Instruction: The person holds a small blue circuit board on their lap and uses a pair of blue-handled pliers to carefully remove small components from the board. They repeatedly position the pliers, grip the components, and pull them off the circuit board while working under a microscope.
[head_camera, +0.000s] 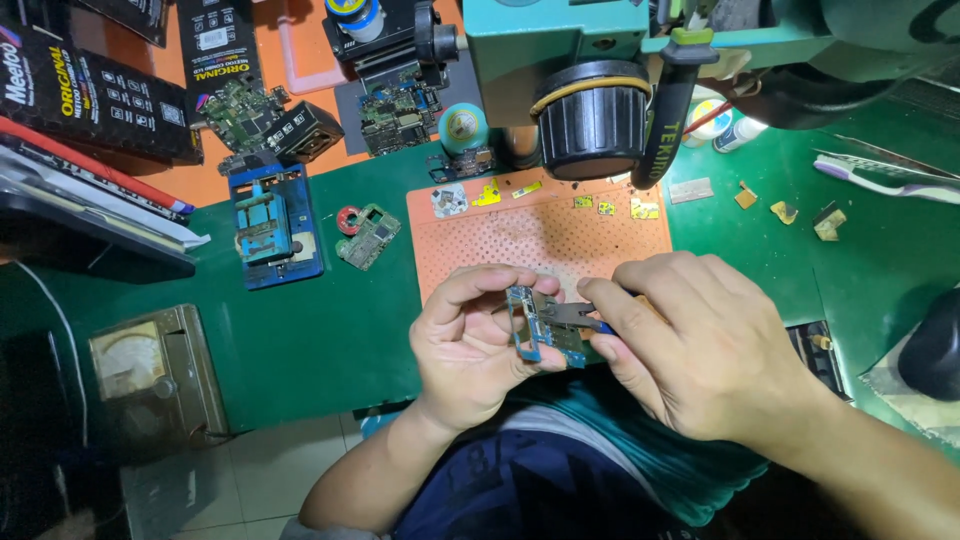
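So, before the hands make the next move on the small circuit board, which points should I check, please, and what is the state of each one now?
1. Left hand grips the circuit board by its edges: ok.
2. Right hand holds the tool firmly: ok.
3. Tool tip rests on the board: ok; the exact spot, cannot tell.
4. Board is held above the orange mat, not over the bare floor: ok.
5. Small loose parts on the mat lie apart from the hands: ok.
6. Microscope head is over the board: not ok, the board sits nearer the person.

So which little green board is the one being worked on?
Find the orange dotted mat on the green table. Just below it, the left hand pinches a blue-framed circuit board. It is the only board held up, not lying flat.
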